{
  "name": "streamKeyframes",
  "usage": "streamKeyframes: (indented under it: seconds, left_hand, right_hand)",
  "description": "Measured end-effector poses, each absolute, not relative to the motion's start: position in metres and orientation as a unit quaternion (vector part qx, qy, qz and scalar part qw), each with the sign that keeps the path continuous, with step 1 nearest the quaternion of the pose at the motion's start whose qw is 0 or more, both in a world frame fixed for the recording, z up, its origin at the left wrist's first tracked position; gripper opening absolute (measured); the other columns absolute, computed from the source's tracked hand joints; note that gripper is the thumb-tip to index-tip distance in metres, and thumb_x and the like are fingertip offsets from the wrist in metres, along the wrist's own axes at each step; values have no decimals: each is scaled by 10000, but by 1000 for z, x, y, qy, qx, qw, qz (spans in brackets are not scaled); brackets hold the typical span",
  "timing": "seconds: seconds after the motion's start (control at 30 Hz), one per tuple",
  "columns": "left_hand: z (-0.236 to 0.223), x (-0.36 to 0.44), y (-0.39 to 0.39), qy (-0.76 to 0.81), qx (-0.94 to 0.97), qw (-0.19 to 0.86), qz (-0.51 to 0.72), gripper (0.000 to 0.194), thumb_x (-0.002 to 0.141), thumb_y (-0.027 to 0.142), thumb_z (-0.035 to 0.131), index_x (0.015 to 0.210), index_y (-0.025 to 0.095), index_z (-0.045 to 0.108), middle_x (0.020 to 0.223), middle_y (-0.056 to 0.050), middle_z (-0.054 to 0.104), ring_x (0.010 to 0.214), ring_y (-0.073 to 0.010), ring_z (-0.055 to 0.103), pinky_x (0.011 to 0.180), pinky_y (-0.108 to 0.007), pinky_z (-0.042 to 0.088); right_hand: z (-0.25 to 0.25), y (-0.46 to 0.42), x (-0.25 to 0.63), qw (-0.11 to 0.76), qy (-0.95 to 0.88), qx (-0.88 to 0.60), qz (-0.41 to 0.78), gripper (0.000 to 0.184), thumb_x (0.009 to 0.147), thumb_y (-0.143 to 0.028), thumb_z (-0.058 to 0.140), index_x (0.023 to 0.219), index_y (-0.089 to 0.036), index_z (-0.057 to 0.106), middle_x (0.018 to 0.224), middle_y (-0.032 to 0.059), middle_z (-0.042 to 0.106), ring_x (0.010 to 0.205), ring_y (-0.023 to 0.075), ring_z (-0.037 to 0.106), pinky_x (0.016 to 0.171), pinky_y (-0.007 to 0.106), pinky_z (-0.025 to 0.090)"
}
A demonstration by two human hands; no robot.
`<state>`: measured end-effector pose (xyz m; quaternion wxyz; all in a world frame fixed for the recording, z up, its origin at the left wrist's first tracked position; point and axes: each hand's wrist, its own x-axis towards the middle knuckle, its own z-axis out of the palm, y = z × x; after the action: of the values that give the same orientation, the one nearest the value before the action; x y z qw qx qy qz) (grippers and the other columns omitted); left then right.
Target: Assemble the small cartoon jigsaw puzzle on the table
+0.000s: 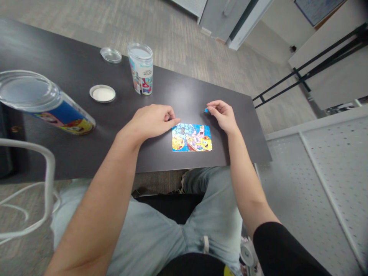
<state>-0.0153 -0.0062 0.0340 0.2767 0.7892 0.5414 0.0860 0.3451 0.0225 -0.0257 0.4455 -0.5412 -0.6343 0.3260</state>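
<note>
A small jigsaw puzzle (198,138) with a bright cartoon picture lies flat near the table's front edge. A dark gap shows in its upper left part. Between thumb and forefinger, my right hand (224,117) pinches a blue puzzle piece (206,110), held just beyond the puzzle's upper right corner. My left hand (153,122) rests at the upper left corner, its thumb tip touching or very close to the puzzle's edge. Its fingers are loosely bent, with a small space between thumb and forefinger and nothing visible in them.
A clear-topped printed canister (141,71) stands behind my left hand, and a larger one (66,111) stands at the left. A clear lid (111,55) and a shallow round lid with a white inside (102,94) lie between them on the dark table (184,86). A white tube frame (50,172) is lower left.
</note>
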Motion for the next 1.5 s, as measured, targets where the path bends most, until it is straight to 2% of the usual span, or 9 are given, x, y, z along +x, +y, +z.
streamKeyframes:
  seconds: [0.1, 0.27, 0.37, 0.53, 0.73, 0.87, 1.0, 1.3, 1.5]
  left_hand:
    - [35, -16, -7, 538, 791, 277, 86, 317, 1152, 564, 778, 1209, 289, 924, 1113, -59, 899, 975, -312, 788, 802, -413, 429]
    - [36, -16, -7, 530, 798, 277, 82, 270, 1138, 494, 790, 1212, 271, 924, 1086, -59, 889, 977, -302, 783, 800, -403, 432]
    - [36, -15, -8, 539, 792, 277, 79, 242, 1135, 465, 804, 1225, 285, 937, 1076, -48, 895, 951, -293, 780, 792, -408, 435]
    - [36, -14, -9, 552, 787, 266, 72, 209, 1137, 471, 843, 1224, 322, 961, 1038, -34, 898, 932, -297, 793, 795, -424, 441]
    - [35, -17, -10, 553, 784, 270, 84, 239, 1158, 499, 853, 1245, 307, 967, 1006, -34, 888, 938, -289, 792, 824, -414, 488]
    - [32, -20, -10, 540, 789, 277, 92, 263, 1163, 538, 855, 1235, 304, 951, 1011, -32, 885, 952, -292, 786, 819, -419, 496]
    - [31, -22, -10, 536, 791, 281, 91, 231, 1159, 492, 843, 1244, 300, 939, 1040, -30, 883, 942, -287, 774, 820, -431, 490]
    - [34, -21, -13, 533, 788, 292, 92, 286, 1187, 535, 827, 1272, 279, 923, 1064, -49, 877, 970, -300, 765, 810, -442, 483]
    - [35, -21, -13, 536, 786, 295, 93, 220, 1162, 454, 824, 1250, 274, 915, 1017, -46, 851, 1003, -306, 776, 856, -429, 530]
  right_hand:
    - [-7, 36, 327, 396, -671, -493, 387, 571, 830, -797, 1127, 1065, -312, 937, 970, 39, 904, 838, 233, 731, 773, 378, 626]
    - [16, 53, 297, 314, -711, -409, 478, 672, 720, -735, 1272, 1014, -248, 914, 844, 20, 885, 757, 192, 746, 733, 327, 619]
    - [16, 50, 287, 276, -725, -381, 504, 609, 796, -705, 1246, 988, -233, 912, 847, 19, 879, 744, 177, 725, 701, 317, 597]
    - [10, 31, 284, 215, -734, -356, 537, 443, 956, -566, 1164, 1119, -227, 930, 924, 31, 905, 802, 197, 785, 711, 326, 599]
    - [15, 22, 280, 199, -759, -328, 525, 345, 986, -481, 1130, 1150, -242, 944, 969, 22, 923, 842, 195, 792, 684, 327, 535]
    - [17, 19, 275, 194, -773, -311, 517, 274, 1039, -456, 1068, 1167, -251, 938, 971, 16, 924, 796, 187, 730, 683, 343, 544]
    - [16, 15, 271, 192, -783, -302, 509, 259, 1036, -415, 1072, 1174, -237, 943, 1003, 19, 939, 772, 166, 708, 702, 333, 540]
    - [13, 17, 273, 204, -781, -309, 504, 255, 1038, -422, 1087, 1203, -254, 987, 1012, 30, 950, 819, 183, 745, 714, 335, 544]
    - [15, 18, 274, 198, -758, -325, 529, 336, 1040, -516, 1115, 1191, -256, 965, 973, 22, 907, 861, 202, 797, 717, 333, 562]
